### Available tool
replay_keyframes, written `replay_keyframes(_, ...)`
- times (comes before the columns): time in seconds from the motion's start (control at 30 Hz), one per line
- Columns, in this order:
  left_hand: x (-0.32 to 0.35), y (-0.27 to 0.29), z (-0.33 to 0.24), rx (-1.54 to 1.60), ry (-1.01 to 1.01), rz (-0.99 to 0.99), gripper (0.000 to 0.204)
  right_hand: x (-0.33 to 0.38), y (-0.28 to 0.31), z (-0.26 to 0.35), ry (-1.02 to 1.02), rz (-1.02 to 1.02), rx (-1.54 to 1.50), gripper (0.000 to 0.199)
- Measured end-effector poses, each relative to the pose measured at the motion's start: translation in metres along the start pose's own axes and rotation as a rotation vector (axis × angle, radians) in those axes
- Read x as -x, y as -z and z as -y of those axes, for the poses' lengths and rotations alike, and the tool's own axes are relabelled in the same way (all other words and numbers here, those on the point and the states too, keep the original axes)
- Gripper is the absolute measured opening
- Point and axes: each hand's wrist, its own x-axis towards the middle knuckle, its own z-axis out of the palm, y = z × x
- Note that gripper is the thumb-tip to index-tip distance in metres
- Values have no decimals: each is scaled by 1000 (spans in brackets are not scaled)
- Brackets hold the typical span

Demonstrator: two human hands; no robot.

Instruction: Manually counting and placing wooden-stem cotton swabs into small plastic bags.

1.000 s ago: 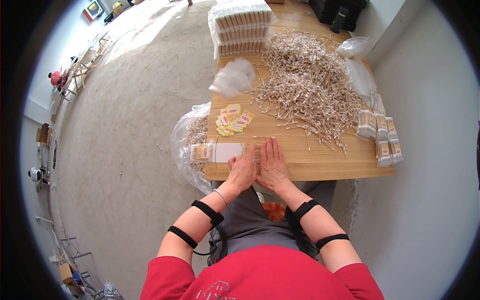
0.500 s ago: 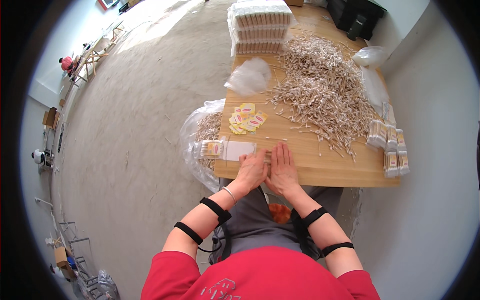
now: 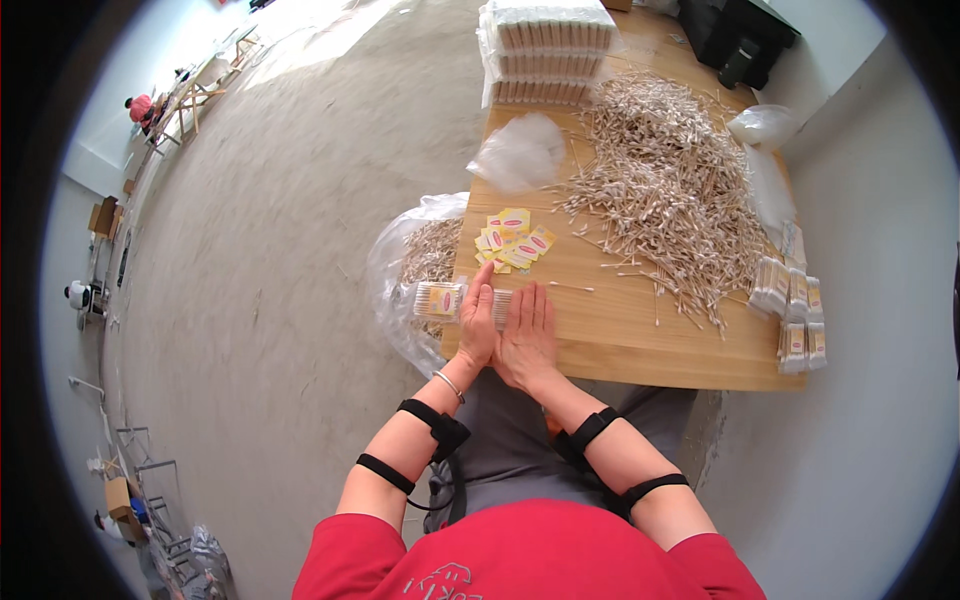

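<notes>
A row of cotton swabs (image 3: 502, 306) lies on the wooden table near its front edge, between my two hands. My left hand (image 3: 478, 322) stands on its edge along the left side of the row, fingers stretched out. Flat over the right part of the row lies my right hand (image 3: 526, 336), fingers straight; it hides some of the swabs. Just left of my left hand is a clear packet of swabs with a yellow label card (image 3: 438, 299), at the table's left edge. Yellow-and-white label cards (image 3: 513, 238) lie in a loose heap beyond my hands.
A big pile of loose swabs (image 3: 665, 180) covers the table's right half. Filled packets (image 3: 792, 315) stand at the right edge. Clear bags (image 3: 520, 152) lie near stacked packs (image 3: 553, 55) at the back. A plastic sack of swabs (image 3: 425, 250) sits beside the table's left edge.
Both hands have moved left, the row of swabs between them. My left hand has turned onto its edge and now hides the white piece that lay beside the packet. The view has shifted slightly.
</notes>
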Motion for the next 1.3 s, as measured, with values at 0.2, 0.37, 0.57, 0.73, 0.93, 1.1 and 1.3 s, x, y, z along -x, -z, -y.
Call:
replay_keyframes(0.2, 0, 11, -8, -101, 43, 74, 46, 3, 14, 5, 61, 95, -56, 80)
replay_keyframes(0.37, 1, 14, -16, -166, 4, 118, 43, -2, 7, 14, 27, 90, 6, 82)
replay_keyframes(0.57, -3, 53, -31, -454, -160, 10, 42, -6, 3, 26, 20, 88, -55, 88)
replay_keyframes(0.73, -17, 118, -10, -1219, -328, -173, 45, -10, -4, 42, 35, 16, -46, 90)
replay_keyframes(0.93, -32, 121, 8, -410, 115, -13, 48, -16, -6, 49, 2, 31, -25, 93)
replay_keyframes(1.1, -31, 118, 2, -28, 261, 40, 47, -14, -10, 53, 32, 32, -54, 94)
replay_keyframes(1.3, -30, 112, -5, -54, 203, 13, 47, -16, -16, 62, 49, 24, -60, 95)
